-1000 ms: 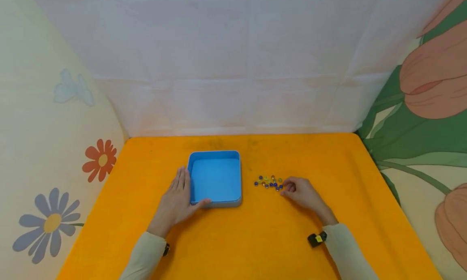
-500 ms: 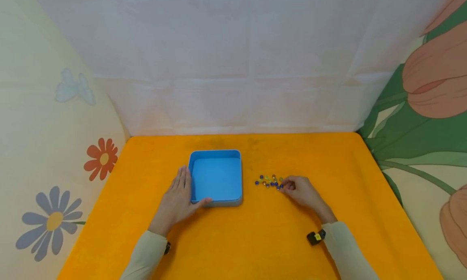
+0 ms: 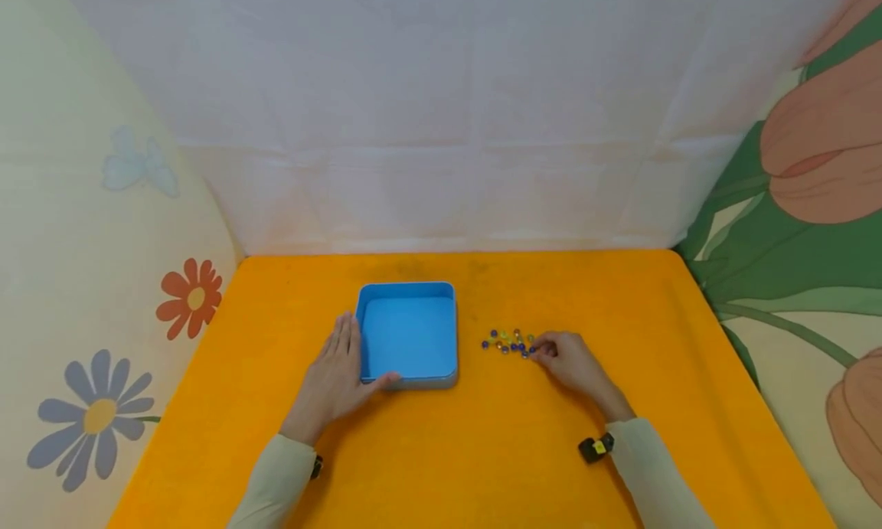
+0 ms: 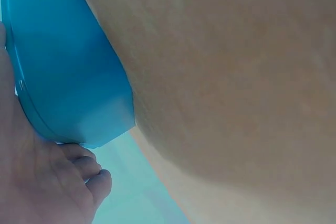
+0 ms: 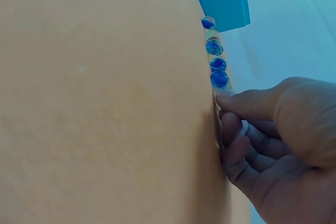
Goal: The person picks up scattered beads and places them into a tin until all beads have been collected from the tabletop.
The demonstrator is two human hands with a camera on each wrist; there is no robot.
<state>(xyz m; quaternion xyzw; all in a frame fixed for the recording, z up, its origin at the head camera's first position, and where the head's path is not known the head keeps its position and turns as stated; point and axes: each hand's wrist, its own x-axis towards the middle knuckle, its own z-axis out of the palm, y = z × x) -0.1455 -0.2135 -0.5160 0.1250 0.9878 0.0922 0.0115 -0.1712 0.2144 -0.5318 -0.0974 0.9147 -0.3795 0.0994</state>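
My left hand [image 3: 334, 380] lies along the left side of a square blue tray [image 3: 408, 337], fingers straight against its wall and thumb along the near edge. In the left wrist view the tray's wall [image 4: 68, 61] rests against the palm and fingers. To the right of the tray, a loose cluster of small glass marbles [image 3: 513, 347] lies on the cloth, blue, yellowish and orange. My right hand [image 3: 568, 360] is at the cluster's right end with fingers curled. In the right wrist view its thumb tip is right beside a blue marble [image 5: 219, 79]; I cannot tell whether it pinches one.
An orange cloth [image 3: 441, 460] covers the table, with a white sheet [image 3: 441, 131] hanging behind its far edge. Flower-printed curtains stand at both sides. Each wrist wears a dark strap, and the right one carries a small black camera [image 3: 592, 448].
Both hands, the tray and the marbles stay nearly where they were. The head view has shifted slightly, and the right thumb and fingers move only a little at the marbles.
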